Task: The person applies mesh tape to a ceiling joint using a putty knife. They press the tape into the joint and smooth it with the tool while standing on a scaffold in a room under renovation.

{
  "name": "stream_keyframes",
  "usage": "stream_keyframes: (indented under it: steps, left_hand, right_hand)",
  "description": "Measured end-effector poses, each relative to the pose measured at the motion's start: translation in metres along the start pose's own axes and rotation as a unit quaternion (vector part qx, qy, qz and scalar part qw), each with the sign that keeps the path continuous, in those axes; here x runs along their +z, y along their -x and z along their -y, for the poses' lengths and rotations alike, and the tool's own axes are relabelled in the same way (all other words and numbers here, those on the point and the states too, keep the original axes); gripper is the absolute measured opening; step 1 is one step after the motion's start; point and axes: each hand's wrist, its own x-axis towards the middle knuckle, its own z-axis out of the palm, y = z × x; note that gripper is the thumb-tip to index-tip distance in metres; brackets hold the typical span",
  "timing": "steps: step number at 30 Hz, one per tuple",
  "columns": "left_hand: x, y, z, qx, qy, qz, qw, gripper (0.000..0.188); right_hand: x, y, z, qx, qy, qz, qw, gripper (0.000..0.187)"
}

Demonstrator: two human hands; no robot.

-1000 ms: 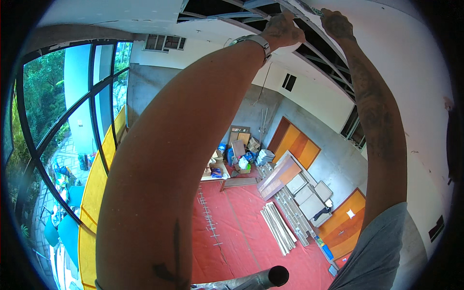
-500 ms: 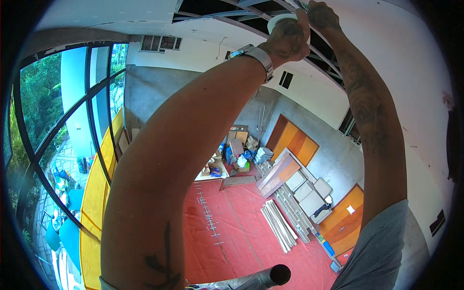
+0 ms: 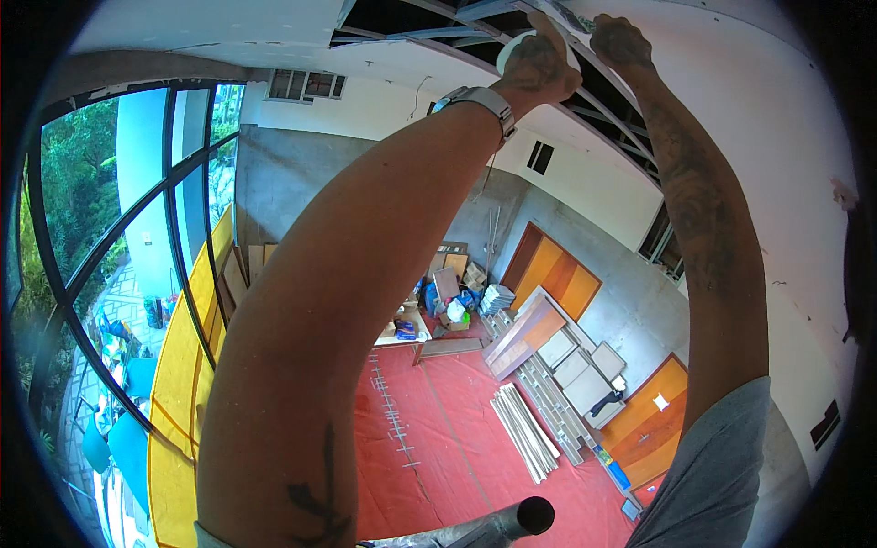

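Both my arms reach up toward an opening in the ceiling. My left hand (image 3: pixel 541 68), with a metal watch on its wrist, is closed on a white round object (image 3: pixel 505 57). Most of that object hides behind the hand, so I cannot make out its kind. One digit of this hand points up toward the metal ceiling frame (image 3: pixel 489 9). My right hand (image 3: pixel 623 44) is a fist around a slim tool with a greyish end (image 3: pixel 574 18), held close to the frame's edge by the white ceiling board (image 3: pixel 731 100). The tool's kind cannot be made out.
Far below, red sheeting (image 3: pixel 438 457) covers the floor. Pale strips (image 3: pixel 525 434), a stack of metal lengths (image 3: pixel 553 411) and leaning panels (image 3: pixel 575 365) lie near the orange doors (image 3: pixel 649 420). A dark pipe end (image 3: pixel 534 516) juts in below me. Large windows (image 3: pixel 119 228) stand left.
My right hand has come slightly lower, and more of the slim tool shows between my hands. My left hand, still holding the white round object, has shifted a little left and tilted.
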Motion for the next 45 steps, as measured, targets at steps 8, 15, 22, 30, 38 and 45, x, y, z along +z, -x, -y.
stream_keyframes:
  steps: [8,15,22,30,38,45]
  left_hand:
    - [-0.023,0.0,0.008,-0.091,0.055,0.113,0.988,0.118]
    - [-0.027,0.006,0.032,-0.127,0.056,0.124,0.983,0.114]
    - [-0.027,0.008,0.013,-0.112,0.085,0.058,0.988,0.11]
    - [-0.016,0.0,0.001,-0.046,0.032,0.012,0.998,0.105]
    - [-0.004,-0.001,-0.03,0.062,-0.083,0.029,0.994,0.079]
    - [-0.003,0.013,-0.011,0.114,-0.07,0.027,0.991,0.068]
  right_hand:
    - [0.008,-0.006,-0.034,0.037,-0.025,0.062,0.997,0.032]
    - [0.014,-0.001,-0.026,0.021,-0.05,0.055,0.997,0.034]
    - [0.022,-0.005,-0.027,0.017,-0.037,0.008,0.999,0.029]
    - [0.017,-0.002,0.011,0.014,-0.027,0.013,0.999,0.027]
    - [0.005,0.006,0.016,0.002,-0.03,0.042,0.999,0.027]
    - [0.026,0.011,0.012,-0.043,-0.045,-0.035,0.997,0.023]
